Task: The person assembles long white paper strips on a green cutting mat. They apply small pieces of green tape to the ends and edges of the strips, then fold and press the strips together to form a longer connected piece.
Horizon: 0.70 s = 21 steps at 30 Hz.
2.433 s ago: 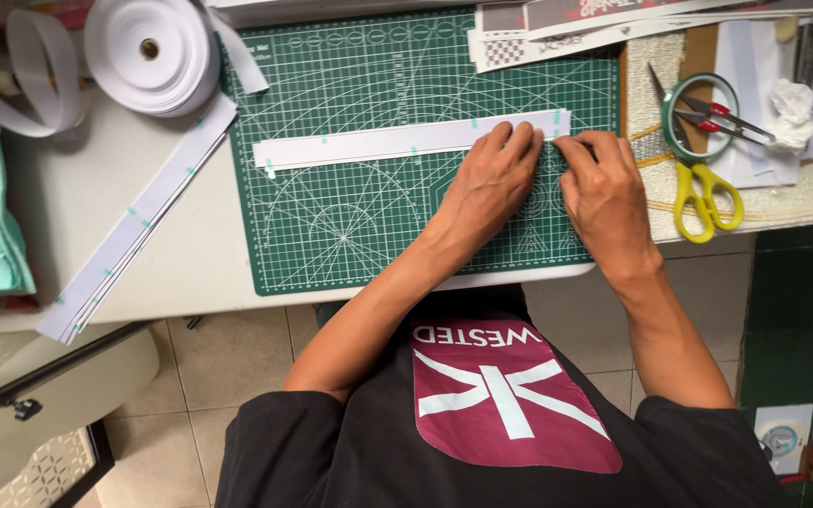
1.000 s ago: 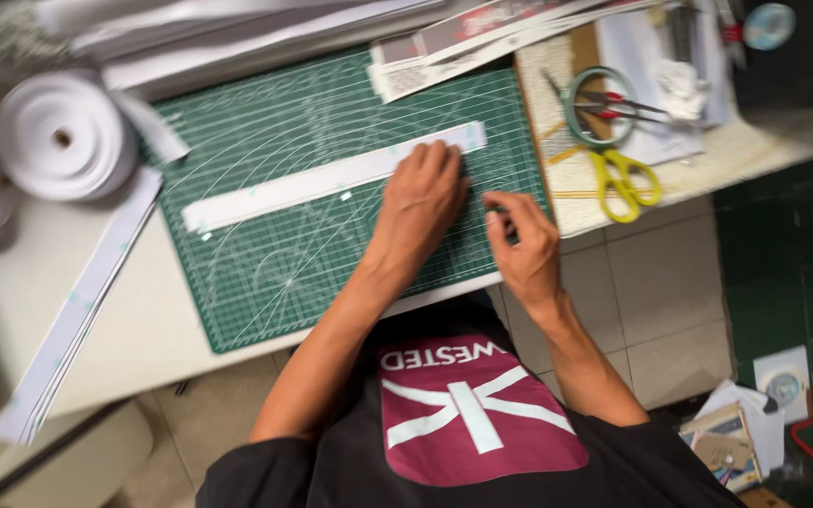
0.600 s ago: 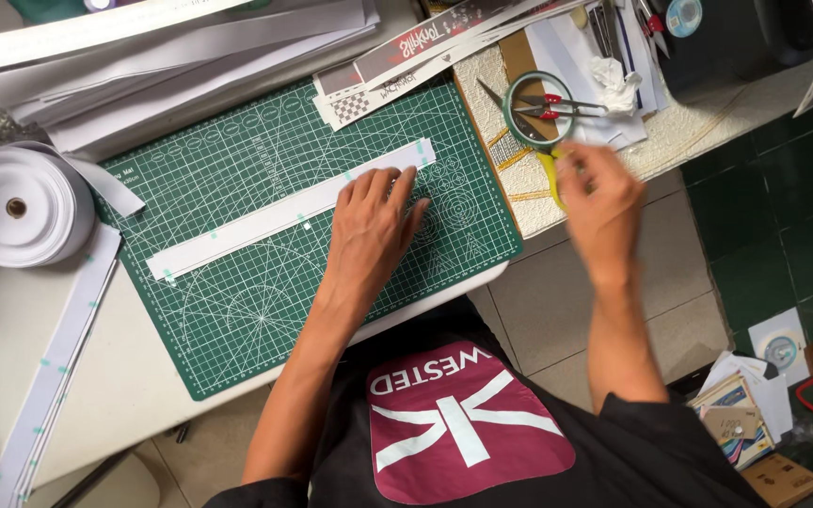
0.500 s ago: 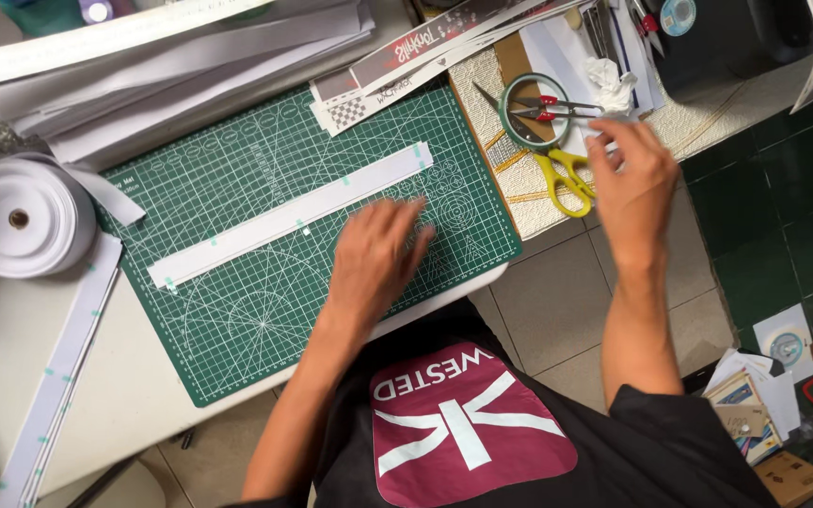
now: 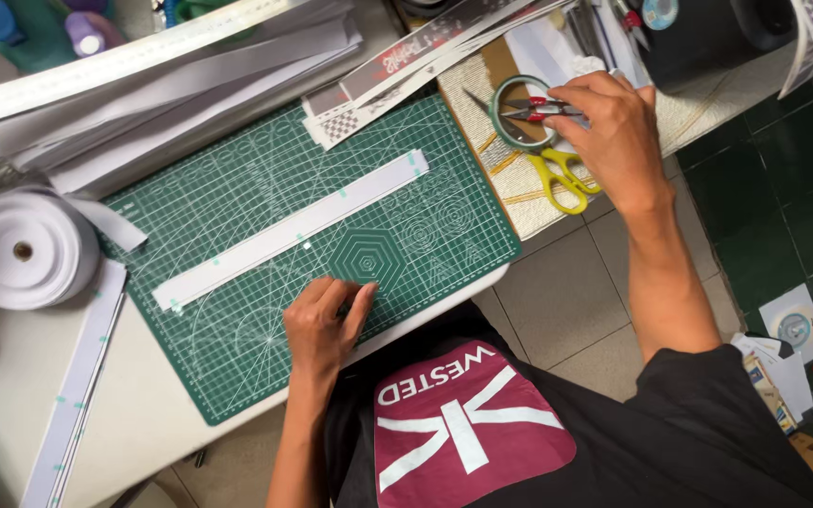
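Here our left hand (image 5: 322, 320) rests flat and released on the green cutting mat (image 5: 265, 367), fingers together, holding nothing, on the near side of the mat just below the long white strip (image 5: 294, 230). That strip lies diagonally across the mat's middle, apart from the fingertips, with small teal marks along its length. Our right hand (image 5: 613, 132) is off the mat's far right corner, over a woven placemat (image 5: 482, 113), with its fingers pinched on the small red-handled snips (image 5: 538, 110) that lie across a green tape ring (image 5: 519, 113). Yellow-handled scissors (image 5: 566, 179) lie under that hand, just beside the ring, well apart from the mat's edge. Left of the mat sits a large white roll (image 5: 16, 249) with its loose end trailing toward the mat, and a second marked strip (image 5: 77, 386) runs along the table below the roll. Beyond the mat's far edge lies a stack of long white strips (image 5: 171, 75).
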### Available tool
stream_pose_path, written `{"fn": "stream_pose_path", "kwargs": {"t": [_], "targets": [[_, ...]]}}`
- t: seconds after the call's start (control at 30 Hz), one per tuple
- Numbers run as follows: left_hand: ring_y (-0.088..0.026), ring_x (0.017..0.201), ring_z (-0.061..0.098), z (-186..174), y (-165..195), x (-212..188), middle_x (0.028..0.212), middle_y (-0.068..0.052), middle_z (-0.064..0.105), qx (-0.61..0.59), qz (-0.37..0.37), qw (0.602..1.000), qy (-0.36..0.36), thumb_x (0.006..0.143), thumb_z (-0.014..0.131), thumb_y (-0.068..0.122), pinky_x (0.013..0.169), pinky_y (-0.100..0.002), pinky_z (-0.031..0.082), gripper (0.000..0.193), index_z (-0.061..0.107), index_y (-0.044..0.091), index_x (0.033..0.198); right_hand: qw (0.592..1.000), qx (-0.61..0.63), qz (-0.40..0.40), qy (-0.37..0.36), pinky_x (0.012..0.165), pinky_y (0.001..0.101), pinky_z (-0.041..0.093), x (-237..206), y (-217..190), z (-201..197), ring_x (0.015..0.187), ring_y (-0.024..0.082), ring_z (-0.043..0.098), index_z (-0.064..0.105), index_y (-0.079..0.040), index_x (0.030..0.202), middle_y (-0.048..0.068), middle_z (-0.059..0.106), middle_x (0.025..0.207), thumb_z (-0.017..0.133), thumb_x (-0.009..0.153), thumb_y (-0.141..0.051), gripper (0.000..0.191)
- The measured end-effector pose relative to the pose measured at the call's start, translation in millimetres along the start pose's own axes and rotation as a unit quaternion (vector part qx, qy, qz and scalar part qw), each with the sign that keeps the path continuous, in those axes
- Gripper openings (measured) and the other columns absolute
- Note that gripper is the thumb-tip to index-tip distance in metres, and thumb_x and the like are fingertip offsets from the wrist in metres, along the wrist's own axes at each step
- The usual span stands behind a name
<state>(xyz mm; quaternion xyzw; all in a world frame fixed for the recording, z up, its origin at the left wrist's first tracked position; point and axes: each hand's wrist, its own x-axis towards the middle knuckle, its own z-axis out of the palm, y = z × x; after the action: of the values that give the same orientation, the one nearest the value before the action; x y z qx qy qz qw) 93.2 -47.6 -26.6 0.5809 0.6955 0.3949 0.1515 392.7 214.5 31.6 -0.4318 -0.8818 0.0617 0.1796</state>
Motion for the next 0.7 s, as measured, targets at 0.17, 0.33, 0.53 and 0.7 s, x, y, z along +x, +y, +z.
{"fn": "stream_pose_path", "kwargs": {"t": [0.17, 0.33, 0.53, 0.7], "targets": [[-0.016, 0.051, 0.055, 0, -1, 1, 0.06, -0.003, 0.058, -0.005, -0.041, 0.999, -0.021, 0.089, 0.08, 0.027, 0.046, -0.034, 0.042, 0.026, 0.072, 0.008, 0.072, 0.999, -0.038, -0.028, -0.021, 0.096, 0.0443, 0.036, -1, 2, 7, 0.108, 0.025, 0.059, 0.077, -0.01, 0.116, 0.002, 0.074, 0.118, 0.084, 0.095, -0.016, 0.024], [-0.016, 0.053, 0.057, 0, -1, 4, 0.064, -0.002, 0.061, -0.024, -0.027, 0.999, -0.012, 0.09, 0.079, 0.027, 0.048, -0.032, 0.045, 0.027, 0.07, 0.008, 0.074, 0.994, -0.095, -0.05, -0.015, 0.096, 0.0448, 0.037, 3, -2, 8, 0.111, 0.029, 0.058, 0.076, -0.008, 0.124, 0.005, 0.07, 0.11, 0.082, 0.091, -0.015, 0.035], [-0.017, 0.055, 0.059, 0, -3, 6, 0.064, -0.002, 0.062, -0.027, -0.013, 1.0, -0.002, 0.091, 0.079, 0.028, 0.048, -0.033, 0.045, 0.027, 0.069, 0.009, 0.074, 0.992, 0.114, 0.049, 0.0, 0.086, 0.0465, 0.047, -8, -16, -8, 0.1, 0.036, 0.059, 0.059, -0.002, 0.128, 0.021, 0.057, 0.117, 0.068, 0.101, -0.01, 0.029], [-0.018, 0.057, 0.06, 3, -6, 4, 0.066, -0.002, 0.062, -0.044, 0.015, 0.999, 0.016, 0.09, 0.08, 0.028, 0.05, -0.035, 0.046, 0.025, 0.07, 0.01, 0.076, 0.997, 0.052, 0.041, 0.028, 0.088, 0.0475, 0.052, -17, -34, 18, 0.096, 0.037, 0.063, 0.056, 0.003, 0.119, 0.021, 0.064, 0.11, 0.075, 0.105, -0.008, 0.026]]}}
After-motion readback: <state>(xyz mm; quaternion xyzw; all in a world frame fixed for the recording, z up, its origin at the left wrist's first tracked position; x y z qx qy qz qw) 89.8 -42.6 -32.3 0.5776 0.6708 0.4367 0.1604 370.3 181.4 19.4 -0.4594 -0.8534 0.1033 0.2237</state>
